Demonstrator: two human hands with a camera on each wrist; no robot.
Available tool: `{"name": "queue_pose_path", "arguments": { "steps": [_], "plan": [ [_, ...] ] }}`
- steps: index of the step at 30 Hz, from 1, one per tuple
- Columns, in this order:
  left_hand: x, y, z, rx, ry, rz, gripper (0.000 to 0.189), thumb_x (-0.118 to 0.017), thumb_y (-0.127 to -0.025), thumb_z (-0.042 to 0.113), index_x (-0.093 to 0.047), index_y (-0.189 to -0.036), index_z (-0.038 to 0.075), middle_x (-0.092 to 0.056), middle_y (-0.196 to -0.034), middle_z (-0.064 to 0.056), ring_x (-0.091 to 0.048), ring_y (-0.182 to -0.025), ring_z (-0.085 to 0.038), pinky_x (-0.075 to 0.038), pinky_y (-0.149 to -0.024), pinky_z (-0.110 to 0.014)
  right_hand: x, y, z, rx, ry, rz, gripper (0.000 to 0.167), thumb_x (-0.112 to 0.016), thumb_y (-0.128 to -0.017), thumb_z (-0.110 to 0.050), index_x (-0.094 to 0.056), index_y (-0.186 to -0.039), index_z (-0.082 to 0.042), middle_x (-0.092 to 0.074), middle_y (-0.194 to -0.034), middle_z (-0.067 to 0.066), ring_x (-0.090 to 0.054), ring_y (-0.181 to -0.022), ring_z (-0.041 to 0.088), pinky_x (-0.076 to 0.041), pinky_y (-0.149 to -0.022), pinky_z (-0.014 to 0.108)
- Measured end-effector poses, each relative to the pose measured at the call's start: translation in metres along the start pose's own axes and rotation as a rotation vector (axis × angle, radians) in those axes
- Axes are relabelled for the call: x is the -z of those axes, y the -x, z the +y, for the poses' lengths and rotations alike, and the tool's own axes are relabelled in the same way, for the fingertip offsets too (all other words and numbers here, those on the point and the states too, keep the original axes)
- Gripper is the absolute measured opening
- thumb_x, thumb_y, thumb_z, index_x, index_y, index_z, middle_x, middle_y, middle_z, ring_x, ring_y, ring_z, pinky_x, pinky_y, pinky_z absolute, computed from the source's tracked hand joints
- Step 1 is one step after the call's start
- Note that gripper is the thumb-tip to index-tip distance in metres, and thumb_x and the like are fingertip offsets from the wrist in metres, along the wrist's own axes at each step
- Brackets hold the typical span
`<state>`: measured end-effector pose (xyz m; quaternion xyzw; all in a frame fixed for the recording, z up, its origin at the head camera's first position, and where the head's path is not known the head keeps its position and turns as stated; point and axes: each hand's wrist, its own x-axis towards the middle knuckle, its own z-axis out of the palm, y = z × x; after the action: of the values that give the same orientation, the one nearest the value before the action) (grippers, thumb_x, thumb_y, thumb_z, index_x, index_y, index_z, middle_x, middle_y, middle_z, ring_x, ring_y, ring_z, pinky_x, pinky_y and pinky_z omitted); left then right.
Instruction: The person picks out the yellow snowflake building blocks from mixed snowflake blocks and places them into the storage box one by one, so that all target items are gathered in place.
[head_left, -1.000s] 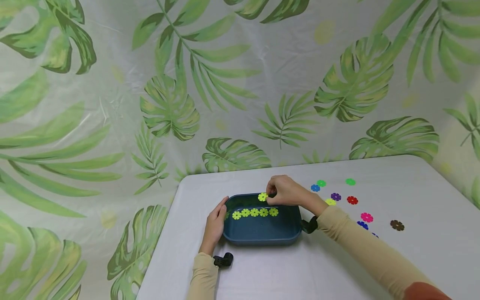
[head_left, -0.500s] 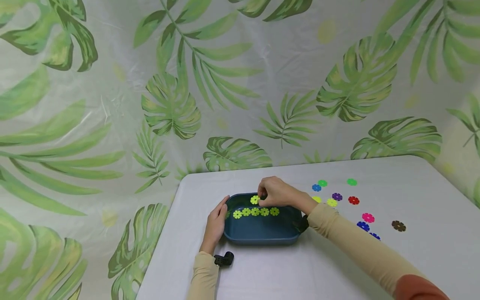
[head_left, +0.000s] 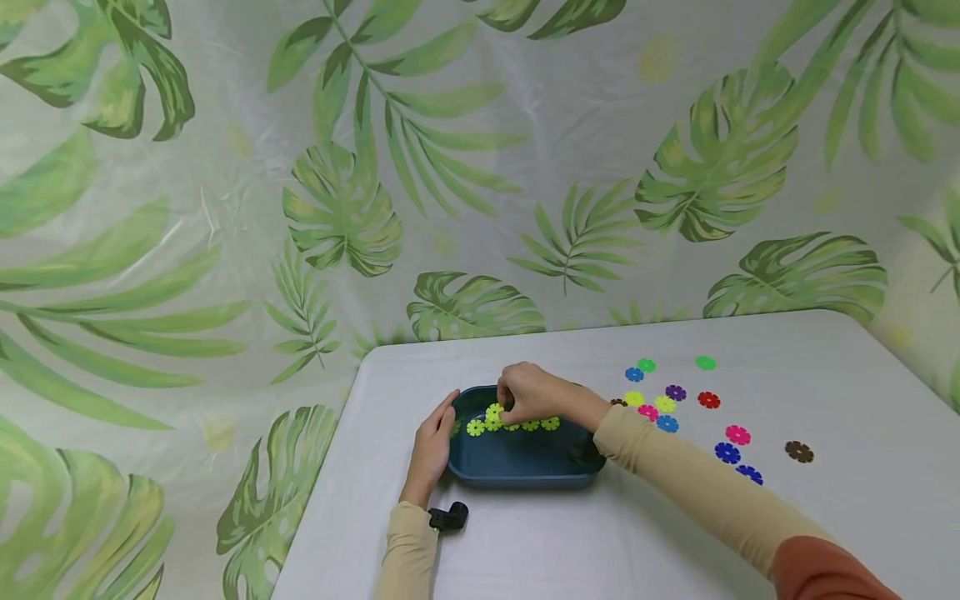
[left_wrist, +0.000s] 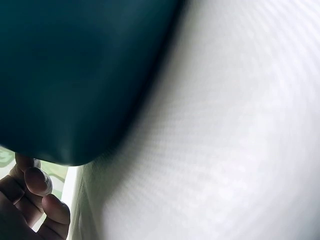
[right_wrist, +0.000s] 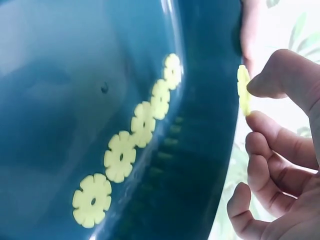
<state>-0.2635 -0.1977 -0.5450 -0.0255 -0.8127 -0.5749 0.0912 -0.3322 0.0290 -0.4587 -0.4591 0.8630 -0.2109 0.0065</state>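
A dark blue rectangular tray (head_left: pixel 525 458) lies in the middle of the head view, with a row of several yellow flower-shaped discs (right_wrist: pixel 121 156) inside, along one wall. My left hand (head_left: pixel 429 442) holds the tray's left end; the left wrist view shows some of its curled fingers (left_wrist: pixel 37 181) beside the tray. My right hand (head_left: pixel 536 393) is over the far side of the tray. Its thumb and forefinger pinch one more yellow flower disc (right_wrist: pixel 243 90), seen nearly edge-on by the rim in the right wrist view. In the head view this hand partly covers the row.
To the right of the tray, loose flower discs in several colours lie on the white table (head_left: pixel 517 542), among them a red disc (head_left: pixel 708 400), a brown disc (head_left: pixel 799 452) and a purple disc (head_left: pixel 675 392). A leaf-patterned sheet (head_left: pixel 465 167) hangs behind the table.
My right hand has moved left and slightly down over the tray with the pinched yellow disc, toward the row's left part. My left hand stays at the tray's left end.
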Motion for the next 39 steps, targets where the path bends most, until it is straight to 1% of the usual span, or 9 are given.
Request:
{"name": "queue_pose_path", "arguments": {
  "steps": [5, 11, 13, 17, 22, 25, 32, 36, 39],
  "plan": [
    [0.001, 0.0, 0.002, 0.004, 0.007, -0.01, 0.041, -0.042, -0.111, 0.026, -0.052, -0.15, 0.018, -0.048, -0.153, -0.001, -0.037, -0.146, -0.026, -0.027, -0.12, -0.053, -0.006, -0.007, -0.005, 0.028, 0.019, -0.03, 0.011, -0.078, -0.081, -0.021, -0.071, -0.077, -0.014, -0.058, -0.076, -0.003, -0.049, -0.063, 0.006, -0.046, -0.06, 0.023],
    [0.009, 0.013, 0.04, -0.001, -0.005, -0.054, 0.041, -0.043, -0.111, 0.023, -0.051, -0.15, 0.013, -0.047, -0.153, -0.01, -0.038, -0.145, -0.032, -0.03, -0.118, -0.054, -0.009, -0.014, -0.012, 0.044, 0.053, -0.056, 0.011, -0.079, -0.08, -0.02, -0.071, -0.078, -0.013, -0.055, -0.076, -0.006, -0.049, -0.064, 0.007, -0.045, -0.06, 0.023],
    [0.011, 0.015, 0.045, -0.007, -0.009, -0.064, 0.042, -0.042, -0.111, 0.025, -0.051, -0.15, 0.013, -0.047, -0.154, -0.009, -0.037, -0.145, -0.031, -0.03, -0.118, -0.054, -0.011, -0.017, -0.014, 0.044, 0.059, -0.076, 0.01, -0.079, -0.08, -0.02, -0.072, -0.078, -0.012, -0.058, -0.076, -0.004, -0.049, -0.065, 0.007, -0.046, -0.061, 0.023],
    [0.01, 0.011, 0.038, 0.001, -0.019, -0.07, 0.042, -0.041, -0.111, 0.023, -0.05, -0.151, 0.012, -0.046, -0.154, -0.01, -0.037, -0.145, -0.03, -0.03, -0.118, -0.053, -0.016, -0.023, -0.016, 0.047, 0.073, -0.12, 0.01, -0.079, -0.079, -0.021, -0.073, -0.078, -0.013, -0.061, -0.078, -0.003, -0.051, -0.068, 0.007, -0.048, -0.064, 0.024],
    [0.004, -0.001, 0.01, 0.001, -0.007, -0.057, 0.042, -0.04, -0.112, 0.022, -0.048, -0.152, 0.012, -0.045, -0.155, -0.009, -0.035, -0.146, -0.031, -0.027, -0.119, -0.055, -0.023, -0.025, -0.019, 0.061, 0.106, -0.155, 0.012, -0.08, -0.081, -0.025, -0.072, -0.078, -0.016, -0.059, -0.077, -0.008, -0.051, -0.07, 0.006, -0.049, -0.068, 0.025],
    [0.002, -0.004, 0.0, -0.011, 0.006, -0.037, 0.043, -0.041, -0.111, 0.028, -0.05, -0.151, 0.015, -0.046, -0.154, -0.005, -0.036, -0.146, -0.028, -0.026, -0.119, -0.055, -0.025, -0.027, -0.021, 0.072, 0.128, -0.162, 0.014, -0.081, -0.081, -0.027, -0.072, -0.078, -0.016, -0.058, -0.076, -0.009, -0.051, -0.07, 0.006, -0.048, -0.068, 0.025],
    [0.002, -0.005, -0.002, -0.033, 0.01, -0.016, 0.042, -0.044, -0.11, 0.034, -0.055, -0.148, 0.021, -0.051, -0.151, 0.002, -0.04, -0.144, -0.022, -0.029, -0.119, -0.053, -0.028, -0.033, -0.024, 0.088, 0.16, -0.207, 0.014, -0.082, -0.081, -0.026, -0.073, -0.08, -0.015, -0.06, -0.076, -0.01, -0.054, -0.072, 0.006, -0.05, -0.072, 0.026],
    [0.002, -0.004, -0.002, -0.019, 0.012, -0.016, 0.042, -0.044, -0.11, 0.033, -0.054, -0.149, 0.021, -0.051, -0.151, 0.003, -0.039, -0.144, -0.021, -0.029, -0.119, -0.051, -0.035, -0.037, -0.024, 0.09, 0.166, -0.25, 0.015, -0.083, -0.081, -0.028, -0.073, -0.082, -0.016, -0.06, -0.078, -0.011, -0.055, -0.075, 0.006, -0.051, -0.074, 0.024],
    [0.002, -0.002, 0.0, -0.005, 0.017, -0.027, 0.043, -0.043, -0.111, 0.03, -0.052, -0.15, 0.017, -0.049, -0.152, -0.001, -0.038, -0.145, -0.023, -0.027, -0.12, -0.052, -0.039, -0.039, -0.025, 0.09, 0.168, -0.275, 0.017, -0.084, -0.081, -0.029, -0.074, -0.084, -0.016, -0.06, -0.079, -0.011, -0.056, -0.076, 0.006, -0.052, -0.073, 0.022]
  ]
}}
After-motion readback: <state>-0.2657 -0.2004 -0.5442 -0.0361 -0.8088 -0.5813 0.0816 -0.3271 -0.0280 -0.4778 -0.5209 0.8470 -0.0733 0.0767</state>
